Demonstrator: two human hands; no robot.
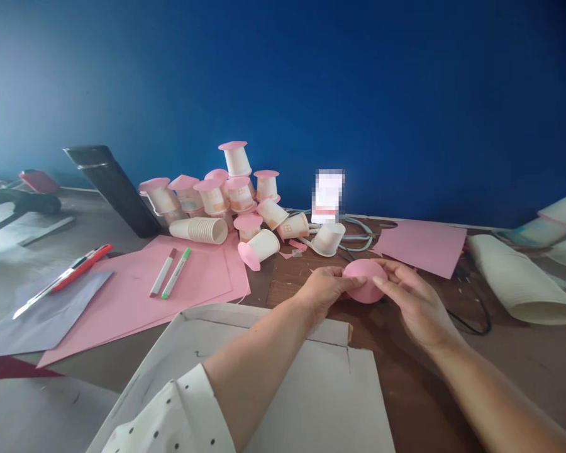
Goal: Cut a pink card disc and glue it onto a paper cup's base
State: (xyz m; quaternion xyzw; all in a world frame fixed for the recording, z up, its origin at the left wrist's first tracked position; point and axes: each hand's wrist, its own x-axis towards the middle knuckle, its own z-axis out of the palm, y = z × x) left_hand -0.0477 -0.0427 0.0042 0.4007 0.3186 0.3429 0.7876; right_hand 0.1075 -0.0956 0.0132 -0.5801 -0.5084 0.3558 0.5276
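Observation:
Between my two hands is a pink paper disc [364,290], slightly cone-shaped, held a little above the brown table. My left hand [324,290] pinches its left edge, thumb lying on top. From the right, my right hand [412,299] grips the other edge, its thumb also on the upper face. The fingers under the disc are hidden. Just beyond it a plain white paper cup [329,240] stands upside down. A cup with a pink disc [260,247] lies on its side farther left, beside a cup with an orange window drawing [293,226].
Several pink-topped cups [212,198] are piled by the blue wall. Left are a cup stack [198,230], two markers [175,274], pink sheets [122,283], a red cutter [82,267] and a black bottle [117,189]. A larger cup stack [523,280] lies right; white board [287,390] lies in front.

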